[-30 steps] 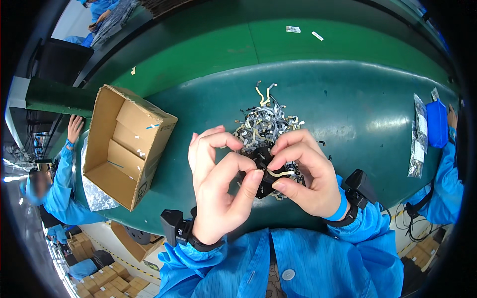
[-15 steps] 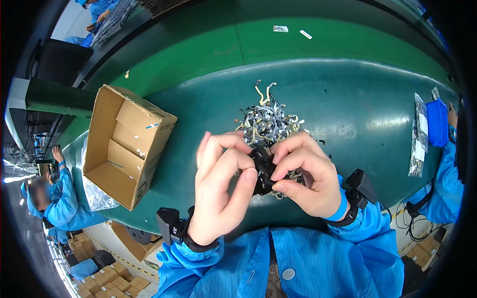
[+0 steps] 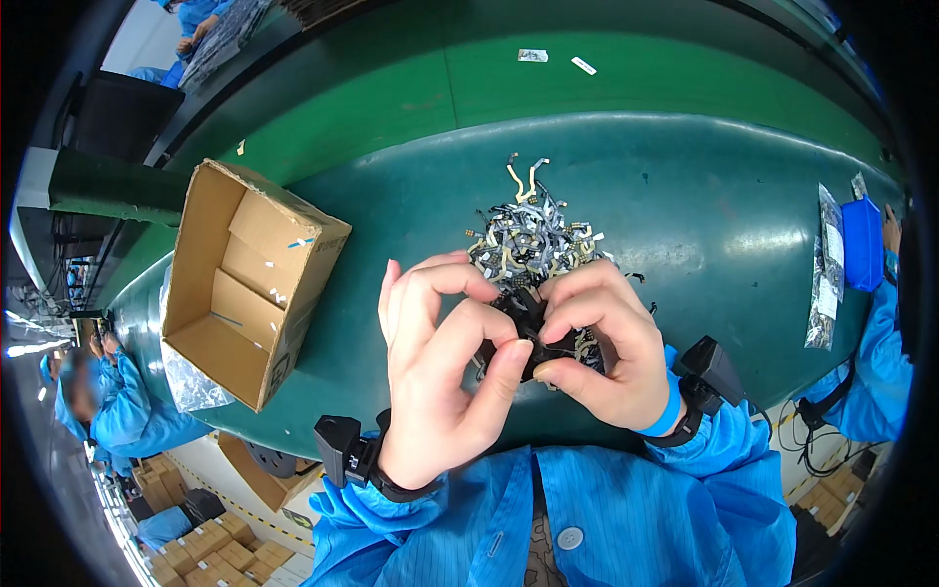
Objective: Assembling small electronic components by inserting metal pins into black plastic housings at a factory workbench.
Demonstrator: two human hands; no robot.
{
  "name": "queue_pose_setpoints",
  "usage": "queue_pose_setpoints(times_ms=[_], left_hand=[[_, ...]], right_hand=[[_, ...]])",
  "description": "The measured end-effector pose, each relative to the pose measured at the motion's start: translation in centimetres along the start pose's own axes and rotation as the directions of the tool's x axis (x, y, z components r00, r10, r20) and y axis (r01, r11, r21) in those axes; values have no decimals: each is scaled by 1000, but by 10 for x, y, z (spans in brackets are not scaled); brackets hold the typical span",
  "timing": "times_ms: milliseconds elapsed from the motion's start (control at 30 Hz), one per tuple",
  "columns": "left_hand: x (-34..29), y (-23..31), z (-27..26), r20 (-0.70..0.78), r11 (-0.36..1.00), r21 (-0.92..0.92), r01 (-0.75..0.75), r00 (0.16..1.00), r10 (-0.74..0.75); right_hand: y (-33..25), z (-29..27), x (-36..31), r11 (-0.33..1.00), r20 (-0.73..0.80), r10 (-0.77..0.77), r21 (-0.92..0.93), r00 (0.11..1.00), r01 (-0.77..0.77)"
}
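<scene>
Both the silver packet (image 3: 533,56) and the white strip (image 3: 584,66) sit further left on the green belt (image 3: 391,88) than half a second ago, and the left hand's (image 3: 440,377) thumb is now closer to the right hand's (image 3: 621,357). Each hand's fingers are pinched on a small black part (image 3: 522,311), held over the near side of the cable pile (image 3: 528,240) on the worktop (image 3: 694,186), maybe so it stays steady.

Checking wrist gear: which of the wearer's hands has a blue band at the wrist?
The right hand: a blue band circles its wrist; the left hand shows only black gear there.
</scene>
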State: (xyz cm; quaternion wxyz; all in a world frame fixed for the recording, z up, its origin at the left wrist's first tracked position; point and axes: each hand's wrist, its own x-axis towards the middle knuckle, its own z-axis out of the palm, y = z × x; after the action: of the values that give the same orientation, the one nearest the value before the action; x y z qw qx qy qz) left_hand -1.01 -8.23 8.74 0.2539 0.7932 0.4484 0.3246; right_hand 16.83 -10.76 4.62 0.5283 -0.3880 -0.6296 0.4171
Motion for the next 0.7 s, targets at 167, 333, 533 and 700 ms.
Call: queue_pose_setpoints(times_ms=[167,333,533,700], left_hand=[[3,0,-3,31,997,79,-6,1000,3],[-1,1,-5,-103,996,70,51,994,-44],[-9,-1,4,-54,974,-200,107,991,-121],[-17,-2,21,-77,916,-370,157,977,-199]], right_hand=[[5,1,-2,999,-41,-23,24,999,24],[2,3,-4,998,-44,-9,56,999,12],[3,1,-3,996,-110,-36,72,993,44],[5,1,-4,992,-122,-70,98,990,82]])
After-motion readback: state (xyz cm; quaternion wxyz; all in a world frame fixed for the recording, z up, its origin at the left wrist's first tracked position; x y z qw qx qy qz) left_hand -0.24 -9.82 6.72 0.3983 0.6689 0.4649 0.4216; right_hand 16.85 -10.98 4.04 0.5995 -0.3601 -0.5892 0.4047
